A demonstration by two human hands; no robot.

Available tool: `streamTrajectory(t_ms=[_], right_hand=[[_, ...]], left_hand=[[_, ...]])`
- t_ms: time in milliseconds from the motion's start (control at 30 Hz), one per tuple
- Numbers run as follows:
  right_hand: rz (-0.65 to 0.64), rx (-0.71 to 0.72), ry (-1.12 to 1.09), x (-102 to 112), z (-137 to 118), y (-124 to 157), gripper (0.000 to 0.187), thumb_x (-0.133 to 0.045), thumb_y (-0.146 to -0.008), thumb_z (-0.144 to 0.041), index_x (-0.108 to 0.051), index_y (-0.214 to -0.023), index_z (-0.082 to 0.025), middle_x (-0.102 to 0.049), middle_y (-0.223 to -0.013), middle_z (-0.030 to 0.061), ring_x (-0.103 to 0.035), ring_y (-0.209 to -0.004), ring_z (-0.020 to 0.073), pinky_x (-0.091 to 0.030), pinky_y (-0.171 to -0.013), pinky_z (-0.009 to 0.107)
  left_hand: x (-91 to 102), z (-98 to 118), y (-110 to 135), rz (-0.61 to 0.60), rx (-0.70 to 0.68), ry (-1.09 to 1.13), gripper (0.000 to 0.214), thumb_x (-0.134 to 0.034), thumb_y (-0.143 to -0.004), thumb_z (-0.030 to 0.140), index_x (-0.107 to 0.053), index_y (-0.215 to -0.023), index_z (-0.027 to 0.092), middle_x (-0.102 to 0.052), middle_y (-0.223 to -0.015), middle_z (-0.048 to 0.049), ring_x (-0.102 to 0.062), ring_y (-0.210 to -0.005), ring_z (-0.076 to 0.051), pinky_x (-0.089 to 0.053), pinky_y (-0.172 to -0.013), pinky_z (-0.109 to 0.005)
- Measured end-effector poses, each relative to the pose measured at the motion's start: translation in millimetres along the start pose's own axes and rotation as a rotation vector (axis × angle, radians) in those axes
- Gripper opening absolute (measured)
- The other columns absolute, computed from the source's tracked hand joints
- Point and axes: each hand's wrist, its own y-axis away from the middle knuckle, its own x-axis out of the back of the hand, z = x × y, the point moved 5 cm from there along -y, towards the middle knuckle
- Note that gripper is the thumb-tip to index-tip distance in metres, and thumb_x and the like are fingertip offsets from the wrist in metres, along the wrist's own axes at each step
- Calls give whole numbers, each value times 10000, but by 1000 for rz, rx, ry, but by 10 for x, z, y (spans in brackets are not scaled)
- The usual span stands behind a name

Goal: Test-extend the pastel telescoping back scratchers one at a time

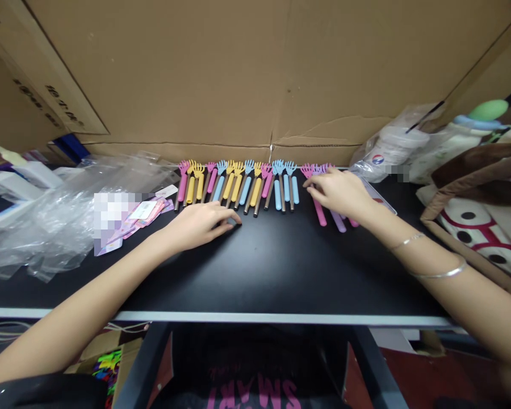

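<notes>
A row of several small hand-shaped back scratchers [238, 184] in pink, yellow and blue lies along the back of the black table [255, 272]. My left hand [200, 224] rests flat on the table, fingertips touching the near ends of the handles in the middle of the row. My right hand [338, 193] lies over a separate small group of pink and purple scratchers [323, 213] at the right end, fingers stretched across them. Whether it grips any is hidden.
Crumpled clear plastic bags [55, 221] and pink printed cards [140, 216] lie at left. More bags [387, 147] and a fabric tote [477, 210] sit at right. A cardboard wall [255, 74] stands behind. The table's front edge [255, 317] runs just below my forearms.
</notes>
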Motion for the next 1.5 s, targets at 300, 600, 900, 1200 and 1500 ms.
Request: streamTrajectory(t_ms=[300,600,900,1200,1500], right_hand=[[-166,-106,-153,-231,36,-596,413,-405,-922,-443,-671,-1171,-250,-697,-1087,95,-566,-1108,272,-424,-838,352],[-349,-233,-143,-230,-73,-724,429,-573,-815,-436,-663,-1154,-190,-670,-1193,137,-630,-1045,296,-452,-818,382],[-370,-319,-268,-274,-87,-763,411,-636,-789,-321,-583,-1164,-162,-724,-870,73,-681,-715,193,-489,-710,314],[-253,-321,-427,-408,13,-806,345,-674,-754,-203,-565,-1081,-197,-688,-903,47,-627,-602,142,-476,-569,264],[-2,-185,-625,-27,215,-587,276,-585,-794,-158,-513,-1059,-193,-634,-851,18,-598,-671,137,-462,-626,263]], left_hand=[[-9,-15,-5,-9,-1,2,312,-399,-960,374,-651,-1120,284,-688,-983,-20,-643,-926,-192,-469,-778,-275],[16,-6,2,-5,-19,20,276,-465,-933,338,-678,-1093,265,-711,-922,-16,-647,-879,-180,-466,-764,-263],[17,-27,-11,39,-21,15,254,-481,-937,272,-733,-970,274,-727,-959,2,-658,-889,-165,-461,-760,-253],[42,-11,5,38,-25,-5,242,-489,-936,267,-728,-970,279,-723,-945,3,-666,-842,-162,-468,-744,-254],[68,-22,12,169,-38,-50,237,-500,-926,253,-721,-1008,272,-754,-954,15,-688,-819,-167,-460,-661,-237]])
